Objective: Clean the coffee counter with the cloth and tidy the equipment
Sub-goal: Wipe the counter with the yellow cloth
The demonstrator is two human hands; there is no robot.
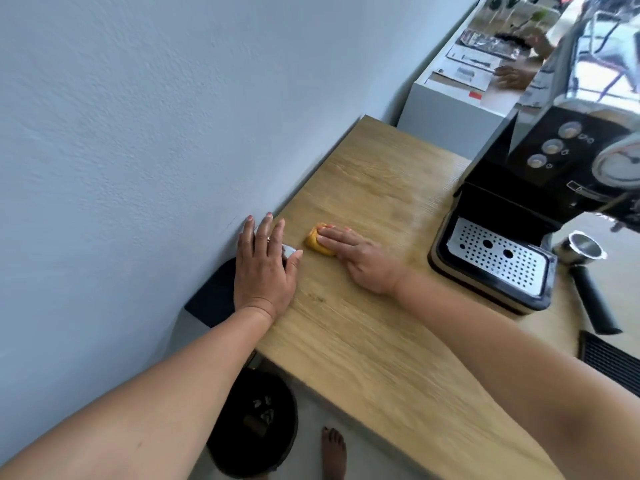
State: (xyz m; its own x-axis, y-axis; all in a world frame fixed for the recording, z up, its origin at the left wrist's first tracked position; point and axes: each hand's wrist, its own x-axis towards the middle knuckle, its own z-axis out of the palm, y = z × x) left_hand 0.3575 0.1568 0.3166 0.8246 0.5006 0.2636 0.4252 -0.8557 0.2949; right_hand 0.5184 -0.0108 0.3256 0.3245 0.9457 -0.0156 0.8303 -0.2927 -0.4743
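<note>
A small yellow cloth (316, 244) lies bunched on the wooden counter (363, 323), close to the wall. My right hand (356, 258) presses flat on the cloth with straight fingers, covering most of it. To its left, my left hand (265, 265) lies flat with fingers spread on a black flat object (214, 296) at the counter's left edge by the wall. A small silvery thing (289, 251) peeks out beside that hand's thumb; what it is cannot be told.
A black espresso machine (540, 174) with a perforated metal drip tray (495, 258) stands at the right. Beside it lies a portafilter (588, 271) with a black handle. A black grille (609, 362) sits at the right edge. A black bin (256, 427) and a bare foot (334, 452) are on the floor below.
</note>
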